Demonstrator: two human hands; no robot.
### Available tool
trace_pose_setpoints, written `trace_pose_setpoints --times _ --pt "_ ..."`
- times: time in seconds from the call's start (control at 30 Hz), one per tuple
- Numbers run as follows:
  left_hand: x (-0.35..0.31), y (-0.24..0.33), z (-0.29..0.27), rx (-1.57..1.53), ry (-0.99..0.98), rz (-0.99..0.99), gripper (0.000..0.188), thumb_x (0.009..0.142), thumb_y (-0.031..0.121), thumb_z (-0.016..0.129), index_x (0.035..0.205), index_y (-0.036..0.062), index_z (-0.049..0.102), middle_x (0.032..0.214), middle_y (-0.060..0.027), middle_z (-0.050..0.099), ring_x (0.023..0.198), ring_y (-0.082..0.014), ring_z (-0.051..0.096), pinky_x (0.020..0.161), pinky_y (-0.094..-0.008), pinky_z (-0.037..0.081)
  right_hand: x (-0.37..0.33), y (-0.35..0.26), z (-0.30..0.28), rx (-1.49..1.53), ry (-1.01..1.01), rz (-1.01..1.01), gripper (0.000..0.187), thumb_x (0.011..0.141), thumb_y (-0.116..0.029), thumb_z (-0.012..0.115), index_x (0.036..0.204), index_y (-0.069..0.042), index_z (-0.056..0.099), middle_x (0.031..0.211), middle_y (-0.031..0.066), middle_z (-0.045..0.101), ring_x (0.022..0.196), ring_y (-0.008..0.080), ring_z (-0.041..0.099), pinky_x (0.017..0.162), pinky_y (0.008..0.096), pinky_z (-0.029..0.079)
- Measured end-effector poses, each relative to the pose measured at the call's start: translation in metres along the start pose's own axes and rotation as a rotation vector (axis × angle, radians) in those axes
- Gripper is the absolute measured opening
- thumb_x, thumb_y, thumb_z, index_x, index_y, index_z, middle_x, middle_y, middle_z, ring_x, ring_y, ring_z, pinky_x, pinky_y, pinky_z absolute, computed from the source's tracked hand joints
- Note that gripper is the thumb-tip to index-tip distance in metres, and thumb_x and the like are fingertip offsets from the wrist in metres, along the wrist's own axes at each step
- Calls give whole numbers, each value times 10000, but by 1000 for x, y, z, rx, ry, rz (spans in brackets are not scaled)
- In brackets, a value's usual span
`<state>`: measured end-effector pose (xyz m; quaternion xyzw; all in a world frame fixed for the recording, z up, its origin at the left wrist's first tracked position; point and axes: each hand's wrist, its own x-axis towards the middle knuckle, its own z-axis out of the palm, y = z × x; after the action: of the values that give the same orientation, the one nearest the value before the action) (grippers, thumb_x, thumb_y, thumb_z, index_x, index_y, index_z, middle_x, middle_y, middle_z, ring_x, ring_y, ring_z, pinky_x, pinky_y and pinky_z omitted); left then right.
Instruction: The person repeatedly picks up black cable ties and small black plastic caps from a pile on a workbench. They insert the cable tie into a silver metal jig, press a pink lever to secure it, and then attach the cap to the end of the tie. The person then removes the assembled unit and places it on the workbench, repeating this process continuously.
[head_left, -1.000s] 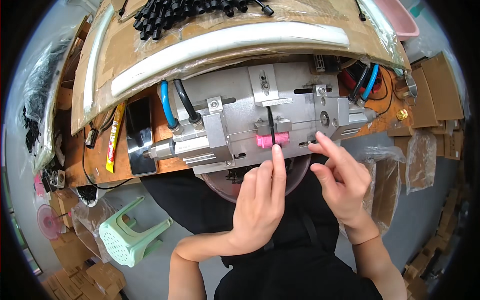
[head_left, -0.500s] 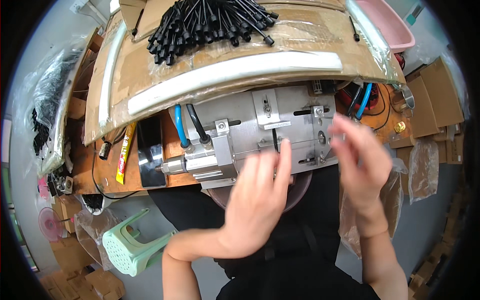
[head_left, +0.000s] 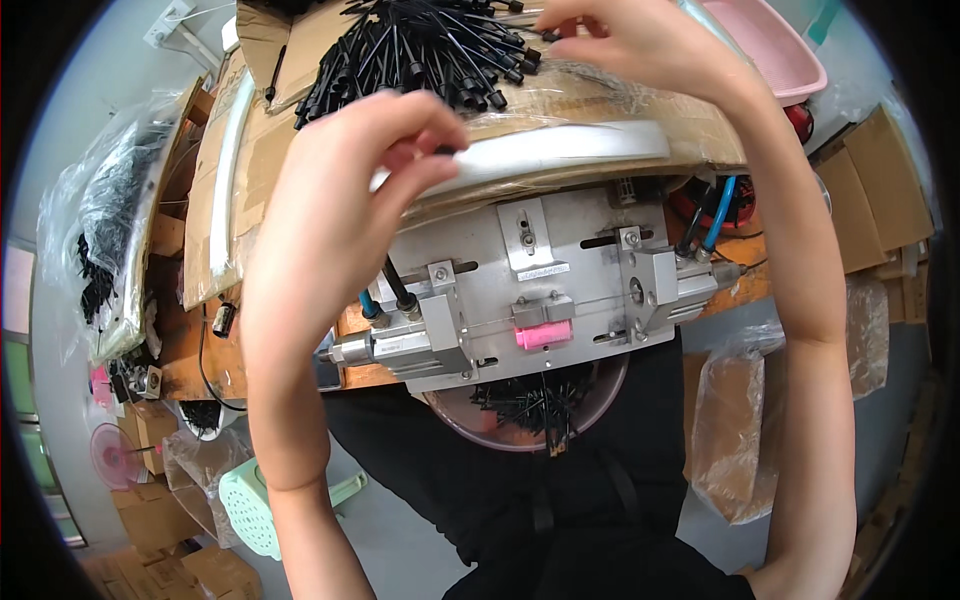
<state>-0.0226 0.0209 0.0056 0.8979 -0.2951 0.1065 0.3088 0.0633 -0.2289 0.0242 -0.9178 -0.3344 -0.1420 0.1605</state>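
Observation:
Over the cardboard's left front, my left hand (head_left: pixel 345 190) has its fingers curled, with a small dark bit showing at the thumb and fingertips. My right hand (head_left: pixel 640 45) reaches to the right end of a pile of thin black rods with caps (head_left: pixel 410 55). A black cap shows between its thumb and forefinger. Below my hands lies a metal fixture plate (head_left: pixel 480 250) with a clamp block at either side. At its middle, a pink block (head_left: pixel 543 335) sits in front of a small metal holder (head_left: pixel 543 308). Neither hand touches the fixture.
The cardboard sheet (head_left: pixel 700 135) with a white foam strip (head_left: pixel 570 145) overhangs the fixture. Beneath the fixture, a basin (head_left: pixel 470 430) on my lap holds black pieces. Blue and black hoses (head_left: pixel 715 220) rise at both sides. A green stool (head_left: pixel 250 510) stands lower left.
Both hands have moved from over the fixture up to the cardboard and the pile. The black rod at the fixture's middle is gone, and the pink block and basin contents now show.

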Motion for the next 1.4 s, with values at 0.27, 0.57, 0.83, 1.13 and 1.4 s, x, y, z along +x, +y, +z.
trace_pose_setpoints --times 0.27,0.57,0.83,1.13,1.4 --pt "-92 36 49 -49 222 -142 528 734 -107 671 1245 -4 592 938 -103 610 805 -216 556 762 -341 479 -37 3 -29 670 378 238 215 950 -133 630 1042 51 693 838 103 715 697 106 656 613 199 518" --pt "-144 73 145 287 -21 -133 710 727 -75 587 1412 -103 400 934 -96 482 821 -211 497 770 -309 473 -84 -23 -26 1047 453 59 192 960 -154 614 1086 -10 612 932 136 693 771 145 659 634 221 523" --pt "-139 70 137 328 -89 -95 718 744 -50 599 1424 -103 372 944 -108 493 852 -219 514 790 -294 485 -157 -90 19 641 539 144 239 847 28 683 1076 36 614 961 134 692 762 124 620 680 238 507" --pt "20 12 56 373 411 168 202 805 8 655 1000 9 602 894 -167 574 894 -336 553 795 -401 442 -217 -148 130 303 274 125 612 732 74 742 1310 87 541 710 83 593 582 181 558 552 322 470" --pt "29 -6 53 340 368 243 144 792 15 655 917 2 585 890 -169 576 887 -336 549 791 -404 445 -208 -149 137 271 233 145 641 726 20 768 1328 53 550 699 67 569 570 177 556 528 307 459"
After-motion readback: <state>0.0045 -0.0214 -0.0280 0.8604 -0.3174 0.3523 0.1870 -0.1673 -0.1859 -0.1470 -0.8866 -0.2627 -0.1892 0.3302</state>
